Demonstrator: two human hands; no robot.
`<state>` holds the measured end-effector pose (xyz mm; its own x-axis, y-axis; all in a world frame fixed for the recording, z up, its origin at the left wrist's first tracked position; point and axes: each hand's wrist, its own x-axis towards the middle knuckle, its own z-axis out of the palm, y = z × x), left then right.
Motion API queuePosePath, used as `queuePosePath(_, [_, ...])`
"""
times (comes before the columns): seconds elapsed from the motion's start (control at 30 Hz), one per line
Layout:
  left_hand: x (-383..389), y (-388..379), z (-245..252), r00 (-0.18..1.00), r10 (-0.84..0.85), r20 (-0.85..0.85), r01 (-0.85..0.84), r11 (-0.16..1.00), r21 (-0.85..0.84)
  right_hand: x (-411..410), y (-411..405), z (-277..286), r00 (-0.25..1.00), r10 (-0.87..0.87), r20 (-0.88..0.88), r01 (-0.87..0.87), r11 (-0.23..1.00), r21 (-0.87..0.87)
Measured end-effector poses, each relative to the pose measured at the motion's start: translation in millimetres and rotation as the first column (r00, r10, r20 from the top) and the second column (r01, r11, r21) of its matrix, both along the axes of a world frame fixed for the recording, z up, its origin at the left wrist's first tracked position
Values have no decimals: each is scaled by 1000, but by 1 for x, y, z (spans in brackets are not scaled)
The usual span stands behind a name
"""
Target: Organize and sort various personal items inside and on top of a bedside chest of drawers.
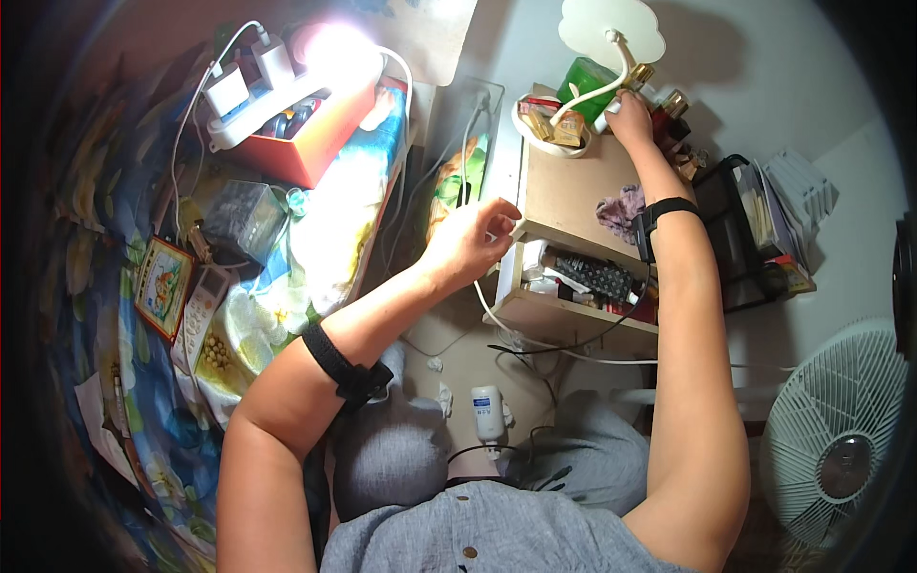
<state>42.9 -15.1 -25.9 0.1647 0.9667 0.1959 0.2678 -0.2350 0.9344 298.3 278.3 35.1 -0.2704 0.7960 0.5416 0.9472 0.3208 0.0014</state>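
My left hand point(469, 240) hovers by the left edge of a small wooden cabinet point(566, 186), its fingers curled; whether it holds anything cannot be told. At the cabinet's far end my right hand point(629, 118) grips a small white object point(606, 118), partly hidden by the fingers. Beside it stand a green container point(589, 84), gold-capped bottles point(673, 104) and a white oval tray point(526, 132) with small cosmetic packages. A white flower-shaped lamp or mirror point(609, 29) rises on a bent stem. Nearer me, a purple cloth point(620, 210) lies on the cabinet top.
An open drawer point(573, 319) holds a dark patterned cylinder point(591, 272). White and black cables cross below it. At left, a power strip point(269, 107) rests on an orange box point(308, 154). A white bottle point(488, 414) lies between my legs; a fan point(834, 437) stands right.
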Motion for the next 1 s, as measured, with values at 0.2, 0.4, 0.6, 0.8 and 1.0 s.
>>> queuePosePath(0.2, [0,0,2,1000,20,-25,-18,999,45,11,-56,11,992,-11,-127,19,998,60])
queuePosePath(0.4, [-1,2,0,998,26,-50,-23,998,62,29,-179,-22,997,-60,38,66,983,-170])
queuePosePath(0.6, [0,2,-2,997,-20,-71,26,995,93,-9,-207,-78,965,227,-135,-254,936,-245])
queuePosePath(0.8, [-2,4,-4,991,-32,-132,45,994,95,-71,-176,-72,861,473,-188,-506,831,-229])
queuePosePath(1.0, [0,3,2,986,-52,-160,63,996,66,-84,-168,-77,885,453,-109,-465,872,-154])
